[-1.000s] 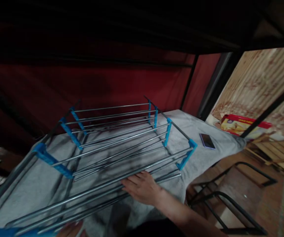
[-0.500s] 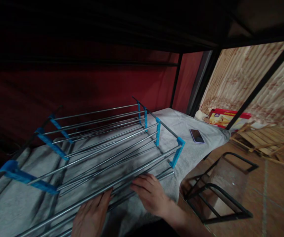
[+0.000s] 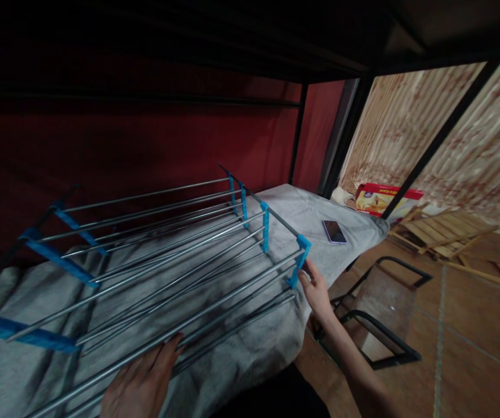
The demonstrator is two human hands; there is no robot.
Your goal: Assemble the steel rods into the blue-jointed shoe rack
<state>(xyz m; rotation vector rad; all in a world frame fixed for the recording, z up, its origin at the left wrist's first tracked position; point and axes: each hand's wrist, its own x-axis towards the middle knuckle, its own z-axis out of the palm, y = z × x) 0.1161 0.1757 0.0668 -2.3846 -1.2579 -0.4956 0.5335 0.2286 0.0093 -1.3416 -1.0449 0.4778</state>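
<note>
A rack of thin metal tubes (image 3: 215, 307) with blue plastic connectors (image 3: 265, 226) lies on a bed covered in grey cloth (image 3: 236, 360). My left hand (image 3: 141, 377) rests over the front tubes at the bottom, fingers laid across them; whether it grips one is hard to tell. At the rack's front right corner, my right hand (image 3: 313, 284) has its fingers around the blue end connector (image 3: 303, 255). Some fingertips are hidden behind the connector. Several loose-looking tubes (image 3: 271, 307) lie along the rack's front side.
A phone (image 3: 334, 231) lies on the cloth right of the rack. Dark metal posts (image 3: 300, 133) and an upper bunk frame surround the bed. On the tiled floor are a black-framed stand (image 3: 384, 296), a folded wooden chair (image 3: 445, 235) and a red-yellow box (image 3: 384, 199).
My right hand has moved right from the front tubes to the blue corner connector. My left hand stays by the front tubes, a little further left. The view has shifted slightly.
</note>
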